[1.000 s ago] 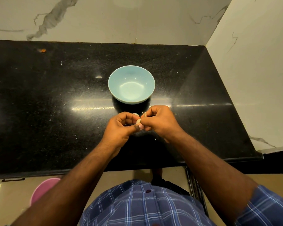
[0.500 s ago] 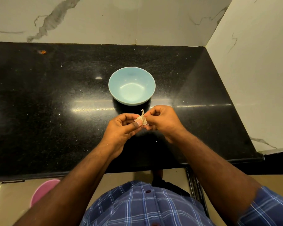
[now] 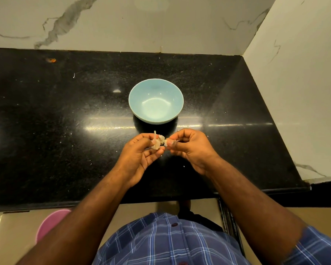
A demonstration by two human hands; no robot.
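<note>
Two hands, one garlic bulb: splitting off a clove

My read on doing it well: hold the bulb steady, twist the clove outward rather than yanking it straight, and work low over the surface so the skin flakes land there.

Left hand (image 3: 139, 155): palm up, fingers half curled, thumb and fingertips pinching the garlic bulb (image 3: 157, 144), stem pointing up.

Right hand (image 3: 189, 150): fingers curled tight, pinching a clove (image 3: 168, 143) just beside the bulb. Can't tell if it is attached or free.

Both are above the black surface (image 3: 65, 111), near its front edge. The blue bowl (image 3: 139, 104) sits just beyond with nothing in it.
</note>
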